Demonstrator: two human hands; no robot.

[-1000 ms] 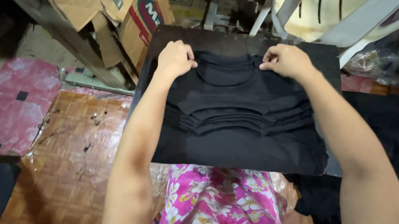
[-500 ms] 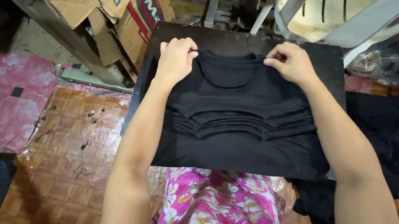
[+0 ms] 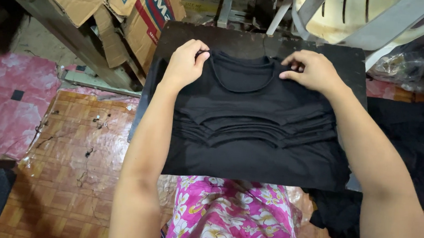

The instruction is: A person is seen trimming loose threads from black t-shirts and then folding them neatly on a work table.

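Left hand (image 3: 185,65) and right hand (image 3: 312,71) shifted along black shirt (image 3: 256,122) collar, now pinching shoulder seams near board (image 3: 217,37) far edge.

- Both forearms bare, reaching forward from bottom of frame, roughly parallel, converging slightly toward the top.
- Left hand (image 3: 185,62): palm down, wrist slightly bent, thumb and fingers pinched together at the tips, which point right.
- Right hand (image 3: 312,71): palm down, fingers curled, tips pointing left, thumb tucked against index.
- Hands level with each other, well apart.
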